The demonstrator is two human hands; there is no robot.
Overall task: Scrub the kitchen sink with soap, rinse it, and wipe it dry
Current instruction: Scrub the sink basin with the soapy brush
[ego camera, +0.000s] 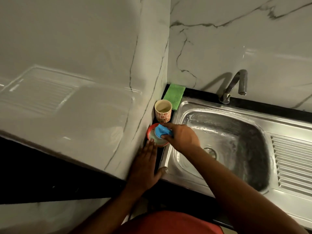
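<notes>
Your right hand [181,138] gripped the blue scrubber [161,130] in the round red soap tub [149,130]; your left hand [145,168] lay flat, released, beside the glossy steel sink [202,105].

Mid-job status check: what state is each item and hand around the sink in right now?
Stainless steel sink: wet, suds on back-left wall.
Chrome tap: no water visibly running.
Round red soap dish: uncovered, on counter.
Blue scrubber: gripped by right hand, pressed into dish.
Red-patterned cup: upright, uncovered.
Green cloth: lying flat, untouched.
Left hand: flat, fingertips at dish.
</notes>
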